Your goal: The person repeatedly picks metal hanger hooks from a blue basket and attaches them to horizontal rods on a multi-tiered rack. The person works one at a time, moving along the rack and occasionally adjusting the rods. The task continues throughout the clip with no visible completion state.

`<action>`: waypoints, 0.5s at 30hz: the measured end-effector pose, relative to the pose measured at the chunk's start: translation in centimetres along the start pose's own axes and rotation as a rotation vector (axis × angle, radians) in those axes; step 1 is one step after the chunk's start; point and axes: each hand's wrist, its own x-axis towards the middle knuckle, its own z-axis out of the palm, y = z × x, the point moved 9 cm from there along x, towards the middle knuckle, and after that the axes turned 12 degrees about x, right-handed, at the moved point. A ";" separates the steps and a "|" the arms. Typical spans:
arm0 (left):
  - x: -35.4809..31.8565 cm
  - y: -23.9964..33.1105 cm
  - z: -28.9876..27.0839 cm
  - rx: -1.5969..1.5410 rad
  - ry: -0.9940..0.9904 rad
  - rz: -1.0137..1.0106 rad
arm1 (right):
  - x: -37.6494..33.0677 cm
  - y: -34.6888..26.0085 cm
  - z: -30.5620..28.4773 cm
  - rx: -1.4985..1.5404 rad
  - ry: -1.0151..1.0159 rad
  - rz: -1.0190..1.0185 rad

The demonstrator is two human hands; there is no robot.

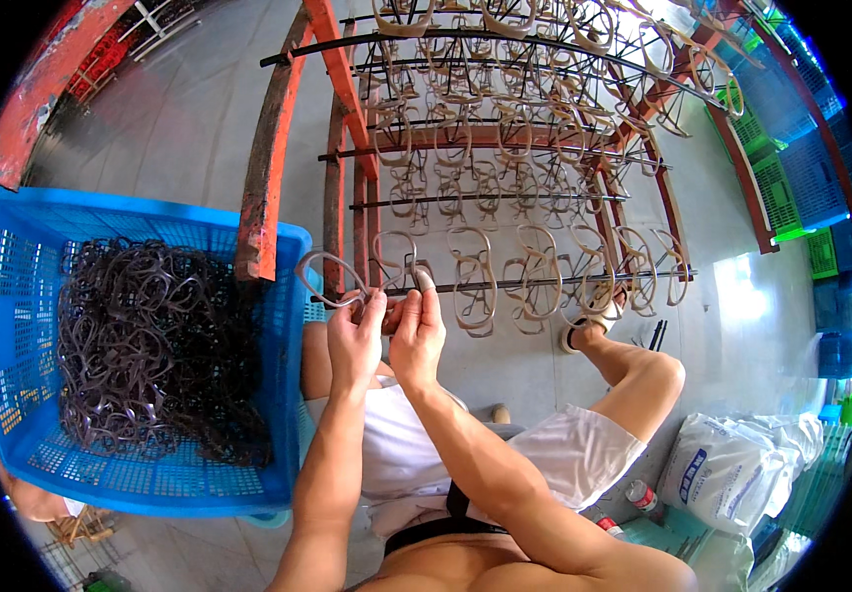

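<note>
Low in front of the rack, my left hand [355,340] and my right hand [417,335] are close together, fingers pinched. A thin tan-grey loop-shaped piece [305,280] rises from the fingers of my left hand. My right hand pinches at the left end of the lowest black rod [485,286], beside another tan looped piece [378,247]. My fingers hide exactly what they grip there. Along this rod hang several similar pieces [473,321] with paired loops.
A blue plastic crate [149,498], heaped with dark looped pieces [130,345], stands to my left. The orange-red rack [266,187] holds more loaded rods. White sacks [727,469] and a bottle [645,500] lie at right. Blue and green crates [791,187] stand far right.
</note>
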 end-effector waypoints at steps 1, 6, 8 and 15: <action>-0.3 0.5 -0.4 0.036 0.004 -0.039 | -0.2 -0.2 0.3 -0.098 -0.012 -0.024; -0.1 -3.4 -0.5 -0.309 0.007 -0.220 | -1.4 -2.2 1.8 -0.407 -0.081 -0.207; 0.1 -4.3 0.2 -0.479 -0.039 -0.237 | -1.3 -2.7 1.9 -0.454 -0.121 -0.227; 0.5 -5.9 1.2 -0.591 -0.101 -0.246 | -1.3 -2.6 1.5 -0.488 -0.114 -0.191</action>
